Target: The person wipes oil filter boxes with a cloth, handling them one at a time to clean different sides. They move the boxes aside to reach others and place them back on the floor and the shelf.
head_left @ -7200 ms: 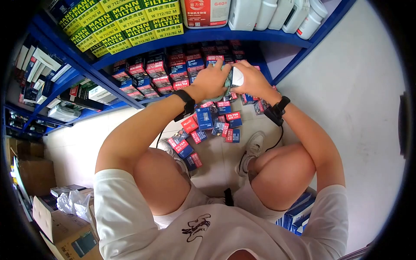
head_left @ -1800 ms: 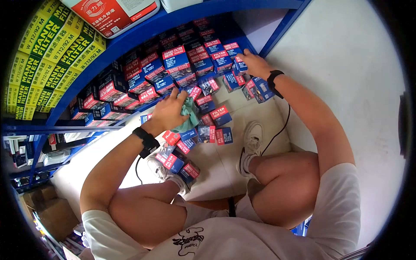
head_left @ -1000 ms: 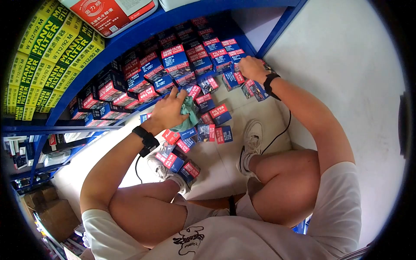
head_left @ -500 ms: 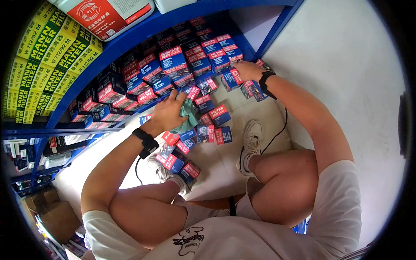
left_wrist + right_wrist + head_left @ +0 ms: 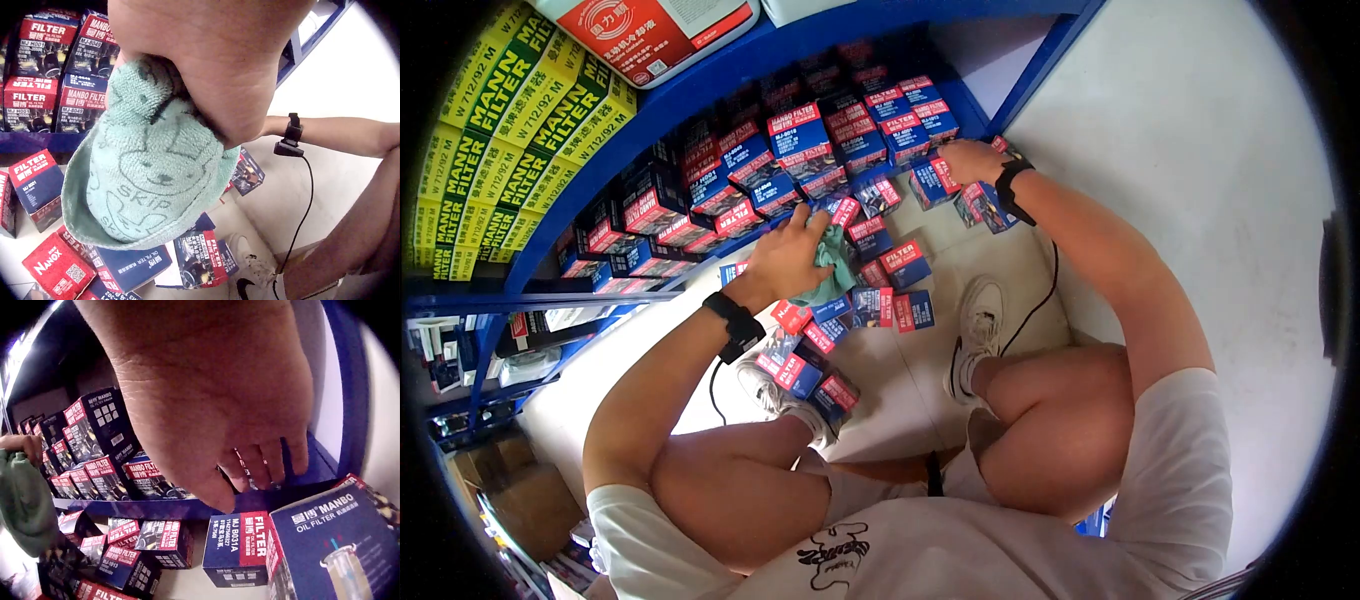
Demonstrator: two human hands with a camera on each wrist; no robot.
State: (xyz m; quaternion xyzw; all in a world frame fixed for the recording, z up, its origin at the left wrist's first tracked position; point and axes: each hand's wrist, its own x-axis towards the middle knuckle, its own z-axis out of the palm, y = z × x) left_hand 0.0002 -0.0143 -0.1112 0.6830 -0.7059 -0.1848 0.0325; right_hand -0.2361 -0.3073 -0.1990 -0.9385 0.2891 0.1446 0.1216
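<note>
In the head view my left hand (image 5: 780, 258) grips a crumpled mint-green towel (image 5: 834, 268) above filter boxes on the floor. The left wrist view shows the towel's rabbit print (image 5: 164, 164) bunched under the palm. My right hand (image 5: 974, 162) is at the front of the lower shelf, by its right end. Its fingers (image 5: 269, 465) are extended and slightly spread against the front of the shelved boxes, with red and white print showing between them. Just below the right hand lies a blue and red oil filter box (image 5: 234, 550) on the floor.
Rows of red and blue filter boxes (image 5: 803, 140) fill the lower shelf (image 5: 181, 508). Several more, including a red Nanox box (image 5: 60, 265), lie scattered between the shelf and the shoes (image 5: 983, 312). A white wall (image 5: 1160, 200) stands at the right; a cable (image 5: 1040, 290) hangs from the right wrist.
Earlier both hands met at the towel. Later the right hand held a box at the shelf's right end; that box now stands on the shelf, and the hand has moved lower. The left stays with the towel.
</note>
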